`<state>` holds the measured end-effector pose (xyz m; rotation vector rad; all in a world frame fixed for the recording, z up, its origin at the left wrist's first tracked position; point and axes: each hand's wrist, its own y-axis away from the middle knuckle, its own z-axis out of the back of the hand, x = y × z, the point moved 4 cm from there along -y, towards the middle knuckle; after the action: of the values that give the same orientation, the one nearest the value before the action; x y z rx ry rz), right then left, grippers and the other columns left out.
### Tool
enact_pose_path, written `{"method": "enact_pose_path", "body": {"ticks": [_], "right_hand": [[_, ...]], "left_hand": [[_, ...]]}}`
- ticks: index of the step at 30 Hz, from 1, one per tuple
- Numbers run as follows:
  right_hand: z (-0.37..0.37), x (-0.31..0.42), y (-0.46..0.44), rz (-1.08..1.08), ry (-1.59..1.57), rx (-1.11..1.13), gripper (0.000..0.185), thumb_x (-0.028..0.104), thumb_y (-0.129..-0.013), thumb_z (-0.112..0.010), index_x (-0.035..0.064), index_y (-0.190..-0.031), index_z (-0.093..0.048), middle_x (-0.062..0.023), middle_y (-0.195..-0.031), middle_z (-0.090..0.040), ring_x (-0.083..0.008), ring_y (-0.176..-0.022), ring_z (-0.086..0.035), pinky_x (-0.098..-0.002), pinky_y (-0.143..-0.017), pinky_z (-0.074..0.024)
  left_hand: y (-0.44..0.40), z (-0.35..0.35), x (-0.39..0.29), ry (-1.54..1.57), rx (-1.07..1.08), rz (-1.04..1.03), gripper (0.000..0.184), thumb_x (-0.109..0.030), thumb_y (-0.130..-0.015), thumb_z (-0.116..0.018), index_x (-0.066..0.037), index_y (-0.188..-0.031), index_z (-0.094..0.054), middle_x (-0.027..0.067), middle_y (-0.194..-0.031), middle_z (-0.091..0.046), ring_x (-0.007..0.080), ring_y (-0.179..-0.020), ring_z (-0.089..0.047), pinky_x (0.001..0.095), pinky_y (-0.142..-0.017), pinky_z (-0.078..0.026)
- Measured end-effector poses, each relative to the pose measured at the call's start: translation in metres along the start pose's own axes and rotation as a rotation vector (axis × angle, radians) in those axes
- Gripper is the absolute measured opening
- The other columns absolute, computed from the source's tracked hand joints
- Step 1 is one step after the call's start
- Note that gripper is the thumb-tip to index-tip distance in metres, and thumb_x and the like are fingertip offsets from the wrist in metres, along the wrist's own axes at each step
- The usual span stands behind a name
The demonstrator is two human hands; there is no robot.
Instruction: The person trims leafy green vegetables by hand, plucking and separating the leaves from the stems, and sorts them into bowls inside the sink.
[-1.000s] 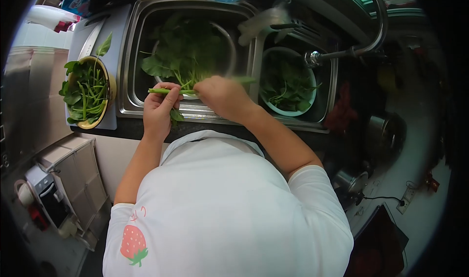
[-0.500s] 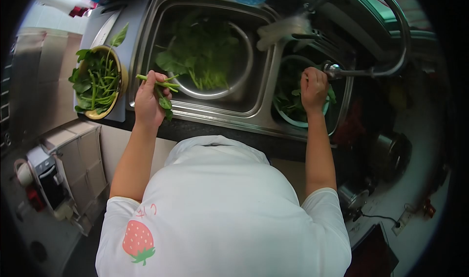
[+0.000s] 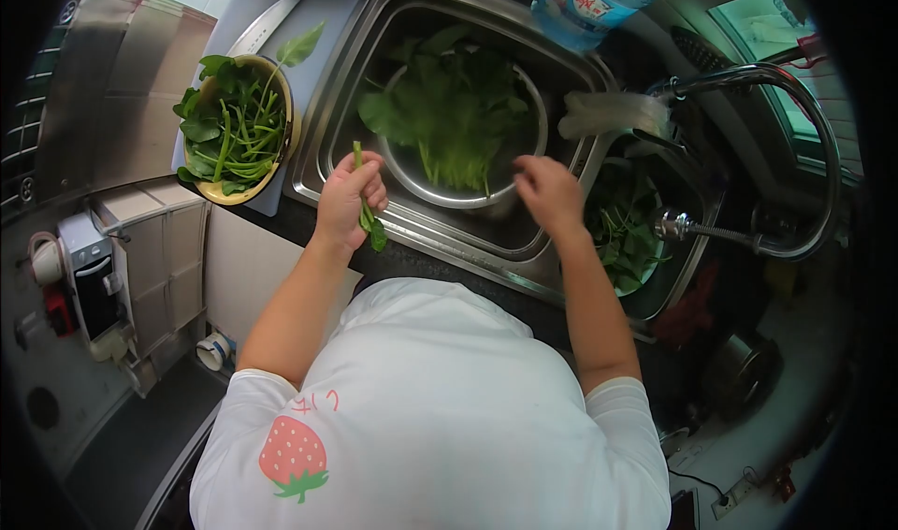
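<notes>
A few green stems with leaves [image 3: 368, 214] stand upright in my left hand [image 3: 346, 198], whose fingers are closed round them in front of the sink's near rim. My right hand [image 3: 552, 196] hovers over the right edge of a round steel basin [image 3: 538, 128], fingers half curled with a gap at the tips; nothing shows in it. Inside that basin lies a large bunch of leafy greens [image 3: 449, 109], under water. To the right, partly behind my right forearm, more picked leaves [image 3: 622, 235] fill a pale bowl [image 3: 639, 287] in the smaller sink.
At the left, a yellow bowl [image 3: 234, 193] heaped with greens rests on a cutting board [image 3: 323, 15] beside a knife [image 3: 267, 23]. A blue bottle [image 3: 589, 6] stands behind the sink [image 3: 304, 170]. The curved faucet [image 3: 828, 156] reaches over the smaller sink.
My right hand has moved left from the pale bowl to the steel basin's edge. The stems in my left hand have turned from sideways to upright. The view has shifted.
</notes>
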<state>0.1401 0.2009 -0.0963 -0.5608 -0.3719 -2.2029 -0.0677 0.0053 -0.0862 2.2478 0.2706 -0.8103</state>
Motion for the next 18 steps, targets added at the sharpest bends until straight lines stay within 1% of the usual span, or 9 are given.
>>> {"method": "enact_pose_path", "body": {"ticks": [1,4,8,9,10,12,14,15,18], "right_hand": [[-0.029,0.013,-0.009,-0.100,0.043,0.183,0.028,0.025,-0.074,-0.063,0.0150,-0.100,-0.060,-0.0085,-0.085,-0.062,-0.0289,-0.083,-0.061,-0.0412,-0.069,-0.0483],[-0.113,-0.004,-0.022,-0.146,0.285,0.376,0.027,0.028,-0.074,-0.066,0.0100,-0.094,-0.062,-0.0108,-0.089,-0.063,-0.0287,-0.084,-0.062,-0.0406,-0.070,-0.0501],[-0.072,-0.003,-0.020,-0.347,-0.218,-0.106,0.018,0.021,-0.079,-0.057,0.0073,-0.086,-0.066,-0.0131,-0.085,-0.064,-0.0298,-0.078,-0.062,-0.0384,-0.067,-0.0496],[-0.047,0.004,-0.015,-0.336,-0.312,-0.198,0.019,0.019,-0.079,-0.058,0.0071,-0.091,-0.067,-0.0125,-0.075,-0.064,-0.0246,-0.068,-0.062,-0.0323,-0.063,-0.0479],[-0.019,0.015,-0.009,-0.291,-0.439,-0.283,0.015,0.013,-0.079,-0.059,0.0029,-0.088,-0.065,-0.0116,-0.072,-0.063,-0.0216,-0.063,-0.060,-0.0279,-0.058,-0.0464],[0.021,0.039,0.003,-0.185,-0.467,-0.351,0.011,0.005,-0.076,-0.063,0.0013,-0.087,-0.064,-0.0105,-0.072,-0.062,-0.0222,-0.063,-0.059,-0.0270,-0.057,-0.0462],[0.042,0.064,0.018,0.056,-0.287,-0.431,0.014,0.005,-0.074,-0.064,0.0037,-0.087,-0.064,-0.0085,-0.075,-0.062,-0.0231,-0.066,-0.060,-0.0302,-0.059,-0.0480],[0.047,0.076,0.026,0.174,-0.195,-0.467,0.015,0.005,-0.073,-0.065,0.0049,-0.088,-0.064,-0.0075,-0.077,-0.061,-0.0235,-0.068,-0.060,-0.0318,-0.060,-0.0489],[0.043,0.104,0.042,0.347,-0.084,-0.643,0.018,0.006,-0.071,-0.068,0.0066,-0.089,-0.064,-0.0047,-0.081,-0.061,-0.0225,-0.071,-0.060,-0.0325,-0.061,-0.0494]], "left_hand": [[0.001,-0.010,0.002,-0.045,-0.063,-0.006,0.007,-0.009,-0.087,-0.055,-0.008,-0.094,-0.053,-0.0031,-0.055,-0.037,0.0075,-0.046,-0.037,0.0222,-0.044,-0.035],[0.006,-0.028,0.009,-0.116,0.011,0.025,0.007,-0.008,-0.086,-0.057,-0.007,-0.091,-0.053,-0.0035,-0.056,-0.040,0.0066,-0.044,-0.037,0.0205,-0.042,-0.034],[0.009,-0.033,0.010,-0.295,0.008,-0.018,0.011,-0.007,-0.082,-0.061,-0.005,-0.091,-0.055,-0.0044,-0.058,-0.045,0.0042,-0.044,-0.037,0.0205,-0.042,-0.031],[0.007,-0.029,0.015,-0.327,0.039,0.008,0.014,-0.007,-0.081,-0.062,-0.004,-0.093,-0.056,-0.0037,-0.065,-0.049,0.0027,-0.051,-0.040,0.0185,-0.047,-0.033],[0.005,-0.032,0.020,-0.412,0.001,-0.057,0.023,-0.008,-0.079,-0.064,-0.001,-0.099,-0.055,-0.0013,-0.075,-0.054,0.0049,-0.060,-0.047,0.0187,-0.056,-0.039],[-0.003,-0.044,0.036,-0.591,0.077,-0.274,0.030,-0.002,-0.078,-0.064,-0.005,-0.106,-0.053,-0.0043,-0.072,-0.047,0.0024,-0.060,-0.043,0.0171,-0.053,-0.034],[0.010,-0.081,0.034,-0.680,0.156,-0.280,0.041,0.001,-0.076,-0.064,-0.007,-0.114,-0.051,-0.0024,-0.079,-0.049,0.0032,-0.069,-0.045,0.0179,-0.062,-0.039],[0.010,-0.089,0.040,-0.739,0.156,-0.311,0.038,0.001,-0.076,-0.062,-0.007,-0.112,-0.054,-0.0014,-0.081,-0.051,0.0051,-0.068,-0.046,0.0192,-0.063,-0.040],[0.006,-0.110,0.037,-0.904,0.203,-0.738,0.029,0.002,-0.076,-0.062,-0.006,-0.103,-0.058,-0.0005,-0.082,-0.052,0.0068,-0.069,-0.049,0.0201,-0.064,-0.042]]}}
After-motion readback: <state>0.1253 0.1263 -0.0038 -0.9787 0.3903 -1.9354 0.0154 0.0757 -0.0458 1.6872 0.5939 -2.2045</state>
